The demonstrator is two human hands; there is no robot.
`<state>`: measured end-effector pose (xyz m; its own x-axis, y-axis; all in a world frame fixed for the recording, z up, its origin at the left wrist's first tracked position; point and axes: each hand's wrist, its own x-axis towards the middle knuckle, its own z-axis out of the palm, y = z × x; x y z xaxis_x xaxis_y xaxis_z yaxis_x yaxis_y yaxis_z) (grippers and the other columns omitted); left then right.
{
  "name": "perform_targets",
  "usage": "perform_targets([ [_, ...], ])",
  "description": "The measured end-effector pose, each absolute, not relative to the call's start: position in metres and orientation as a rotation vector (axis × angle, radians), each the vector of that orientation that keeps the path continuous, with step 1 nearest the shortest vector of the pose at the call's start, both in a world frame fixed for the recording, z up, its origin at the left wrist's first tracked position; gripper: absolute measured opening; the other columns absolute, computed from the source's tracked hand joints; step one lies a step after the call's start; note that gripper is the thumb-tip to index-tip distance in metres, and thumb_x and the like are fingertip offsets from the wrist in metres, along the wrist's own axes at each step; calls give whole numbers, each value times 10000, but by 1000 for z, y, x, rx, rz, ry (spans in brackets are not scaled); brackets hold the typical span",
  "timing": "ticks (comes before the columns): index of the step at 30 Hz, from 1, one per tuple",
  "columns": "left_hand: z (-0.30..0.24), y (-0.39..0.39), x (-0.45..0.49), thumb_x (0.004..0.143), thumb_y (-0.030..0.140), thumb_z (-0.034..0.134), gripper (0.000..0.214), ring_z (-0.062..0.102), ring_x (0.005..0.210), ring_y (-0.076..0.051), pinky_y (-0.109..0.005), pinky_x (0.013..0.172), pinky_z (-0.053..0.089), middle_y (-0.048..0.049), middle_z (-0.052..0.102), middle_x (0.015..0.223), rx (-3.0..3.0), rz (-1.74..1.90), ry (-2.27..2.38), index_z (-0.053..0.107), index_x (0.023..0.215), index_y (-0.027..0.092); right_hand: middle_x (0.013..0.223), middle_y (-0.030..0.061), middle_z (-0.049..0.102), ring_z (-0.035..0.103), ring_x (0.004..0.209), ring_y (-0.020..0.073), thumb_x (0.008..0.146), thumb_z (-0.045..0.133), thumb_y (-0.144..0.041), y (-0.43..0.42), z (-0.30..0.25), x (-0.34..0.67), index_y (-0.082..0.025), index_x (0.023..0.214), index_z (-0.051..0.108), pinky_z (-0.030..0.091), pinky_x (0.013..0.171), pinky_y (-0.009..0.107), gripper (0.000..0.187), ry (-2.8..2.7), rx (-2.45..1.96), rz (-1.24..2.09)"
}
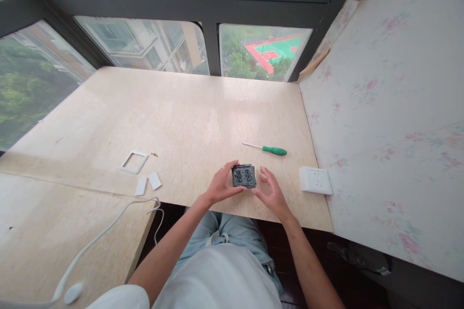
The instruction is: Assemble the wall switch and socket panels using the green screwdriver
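A dark grey square switch module (pixel 244 176) is held just above the near edge of the pale stone sill (pixel 181 115). My left hand (pixel 220 185) grips its left side, thumb and fingers closed on it. My right hand (pixel 272 193) pinches its right edge from the other side. A green-handled screwdriver (pixel 268 149) lies on the sill a little beyond the hands. To the left lie a white square frame (pixel 134 162), two small white rocker covers (pixel 148 183) and a tiny screw (pixel 154 154).
A white wall socket (pixel 315 180) is set in the flowered wall (pixel 391 120) at the right. A white cable (pixel 105 231) trails over the lower ledge at the left. Dark-framed windows (pixel 210 43) stand behind the sill. My knees sit below its edge.
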<state>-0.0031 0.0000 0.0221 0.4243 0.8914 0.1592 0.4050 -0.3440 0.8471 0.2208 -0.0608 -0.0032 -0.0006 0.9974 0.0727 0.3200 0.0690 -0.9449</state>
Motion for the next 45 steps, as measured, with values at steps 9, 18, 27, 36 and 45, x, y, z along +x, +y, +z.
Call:
perform_targets([
  [9, 12, 11, -7, 733, 610, 757, 914, 421, 1406, -328, -569, 1190, 287, -141, 496, 1468, 2000, 688, 982, 340, 1470, 267, 1559, 94, 376, 360, 1444, 289, 859, 694, -413, -48, -7, 217, -312, 1502, 354, 401, 1140, 506, 734, -1519, -1369, 992],
  [18, 14, 16, -10, 686, 644, 771, 960, 318, 1468, -331, -562, 1193, 285, -148, 408, 1542, 1947, 581, 951, 365, 1478, 286, 1555, 84, 405, 365, 1444, 289, 846, 700, -460, -44, -9, 222, -318, 1484, 399, 306, 1194, 530, 720, -1605, -1404, 1026],
  [27, 8, 8, -10, 688, 611, 789, 959, 337, 1452, -339, -565, 1177, 315, -174, 376, 1535, 1898, 681, 961, 366, 1477, 267, 1529, 82, 450, 382, 1436, 284, 830, 714, -484, -41, -5, 226, -310, 1450, 462, 291, 1202, 525, 692, -1619, -1406, 1072],
  [36, 8, 1, -15, 678, 572, 819, 984, 388, 1421, -349, -569, 1161, 343, -174, 420, 1510, 1921, 600, 1074, 356, 1484, 248, 1509, 94, 475, 409, 1420, 298, 787, 755, -498, -37, -4, 230, -303, 1394, 537, 300, 1194, 538, 674, -1648, -1376, 1088],
  [45, 14, 7, -14, 649, 546, 848, 952, 467, 1353, -328, -523, 1134, 392, -165, 483, 1440, 1904, 613, 1049, 420, 1438, 229, 1510, 111, 468, 425, 1408, 304, 796, 748, -488, -38, -7, 230, -289, 1411, 508, 374, 1151, 529, 690, -1611, -1362, 1113],
])
